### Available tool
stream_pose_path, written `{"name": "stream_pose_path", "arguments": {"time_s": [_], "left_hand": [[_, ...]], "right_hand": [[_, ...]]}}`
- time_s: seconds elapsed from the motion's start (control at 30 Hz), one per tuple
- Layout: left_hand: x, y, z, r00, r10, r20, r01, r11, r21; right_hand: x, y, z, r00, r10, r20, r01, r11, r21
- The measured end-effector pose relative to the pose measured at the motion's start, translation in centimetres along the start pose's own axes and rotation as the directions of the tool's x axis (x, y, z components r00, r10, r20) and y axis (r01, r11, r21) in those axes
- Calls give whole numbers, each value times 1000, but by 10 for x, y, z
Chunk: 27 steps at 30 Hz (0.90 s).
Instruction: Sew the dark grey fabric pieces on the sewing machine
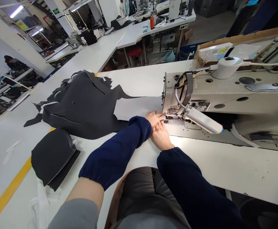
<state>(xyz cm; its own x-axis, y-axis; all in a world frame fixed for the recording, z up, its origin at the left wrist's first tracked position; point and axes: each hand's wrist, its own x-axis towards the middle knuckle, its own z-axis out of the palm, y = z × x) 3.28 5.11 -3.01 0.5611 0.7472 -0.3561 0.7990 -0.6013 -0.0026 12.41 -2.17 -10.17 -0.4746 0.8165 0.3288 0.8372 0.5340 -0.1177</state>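
My left hand (154, 118) lies flat with fingers stretched out, pressing on a white fabric piece (136, 106) right at the needle area (174, 112) of the sewing machine (227, 92). Just below and beside it, my right hand (161, 135) also rests flat on the table, its fingers pointing toward the needle and touching the left hand. Both arms wear dark blue sleeve covers. The fingertips are partly hidden under the machine head. The white piece joins a large black fabric (86, 105) spread to the left.
A stack of black cut pieces (53, 157) lies at the near left beside a yellow stripe (12, 187). The machine's white lamp (204, 120) hangs over the needle plate. A cardboard box (215, 47) stands behind the machine. Other sewing tables stand farther back.
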Motion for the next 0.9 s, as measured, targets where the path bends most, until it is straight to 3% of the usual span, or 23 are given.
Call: {"name": "stream_pose_path", "arguments": {"time_s": [0.1, 0.37, 0.6, 0.77, 0.9], "left_hand": [[4, 0, -3, 1000, -29, 6, 29, 1000, -5], [9, -4, 7, 998, -31, -45, 31, 999, -19], [8, -1, 10, 994, -76, -76, 62, 982, -177], [6, -14, 12, 969, -238, -69, 197, 907, -373], [4, -25, 22, 890, -449, -79, 359, 796, -486]], "right_hand": [[-6, 3, -3, 999, 14, -34, -12, 998, 54], [-55, 13, -24, 991, 50, -126, -27, 983, 182], [-56, 22, -19, 997, -25, -72, 39, 981, 189], [-55, 28, -17, 998, -57, -33, 62, 981, 183], [-54, 26, -18, 995, -81, -59, 89, 983, 159]]}}
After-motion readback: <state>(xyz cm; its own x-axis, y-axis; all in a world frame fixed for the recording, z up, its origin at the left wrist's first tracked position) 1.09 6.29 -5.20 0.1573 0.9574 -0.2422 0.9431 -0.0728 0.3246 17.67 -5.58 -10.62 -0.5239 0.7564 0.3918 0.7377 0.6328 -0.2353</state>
